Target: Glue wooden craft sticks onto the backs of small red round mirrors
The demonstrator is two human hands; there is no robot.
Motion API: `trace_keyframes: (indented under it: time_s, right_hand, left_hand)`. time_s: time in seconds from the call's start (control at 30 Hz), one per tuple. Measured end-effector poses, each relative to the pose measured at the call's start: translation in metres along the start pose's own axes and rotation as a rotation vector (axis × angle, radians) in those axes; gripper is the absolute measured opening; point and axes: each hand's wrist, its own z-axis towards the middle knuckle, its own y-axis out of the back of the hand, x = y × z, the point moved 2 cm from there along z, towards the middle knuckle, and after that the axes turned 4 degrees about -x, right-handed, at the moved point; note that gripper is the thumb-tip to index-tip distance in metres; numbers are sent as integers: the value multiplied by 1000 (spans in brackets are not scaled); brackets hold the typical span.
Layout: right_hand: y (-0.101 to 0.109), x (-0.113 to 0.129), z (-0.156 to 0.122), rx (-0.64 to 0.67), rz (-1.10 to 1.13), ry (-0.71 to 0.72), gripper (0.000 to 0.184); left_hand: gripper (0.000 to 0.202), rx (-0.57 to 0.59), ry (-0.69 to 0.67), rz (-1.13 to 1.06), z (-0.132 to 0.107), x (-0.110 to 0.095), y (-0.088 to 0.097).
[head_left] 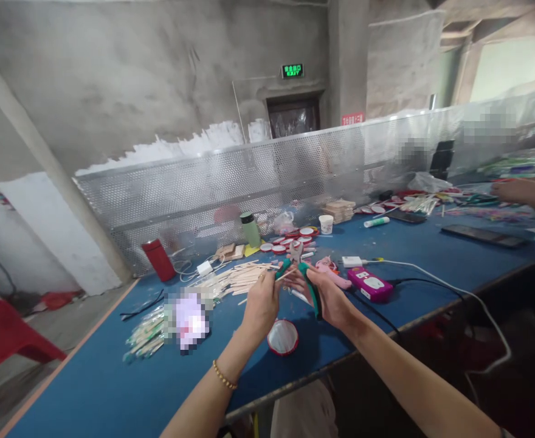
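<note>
Angled inward above the blue bench (94, 383), the right hand (334, 299) has its grip curled around green-handled pliers (314, 293), handles spread; the left hand (262, 302) pinches a thin pale stick (288, 275) beside them. Behind stand a perforated metal screen (180, 198) and grey wall (135, 73).
</note>
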Motion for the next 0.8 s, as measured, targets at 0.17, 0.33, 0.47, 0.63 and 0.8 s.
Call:
trace_keyframes:
  time_s: [0.17,0.33,0.47,0.63,0.8]
  right_hand:
    - [-5,-4,14,106,35,-114,38]
    - [1,7,38,95,27,-184,41]
    - [16,9,52,-27,-93,-131,49]
    - [22,-14,52,-1,-554,-75,54]
    - [19,-37,47,167,-842,175,73]
  left_hand:
    - [10,31,122,-143,4,1,-6]
    - [9,2,266,-209,28,18,5]
    - [29,-62,183,-64,43,34,19]
    - [31,-137,150,122,26,41,29]
    - [28,-194,91,182,15,33,33]
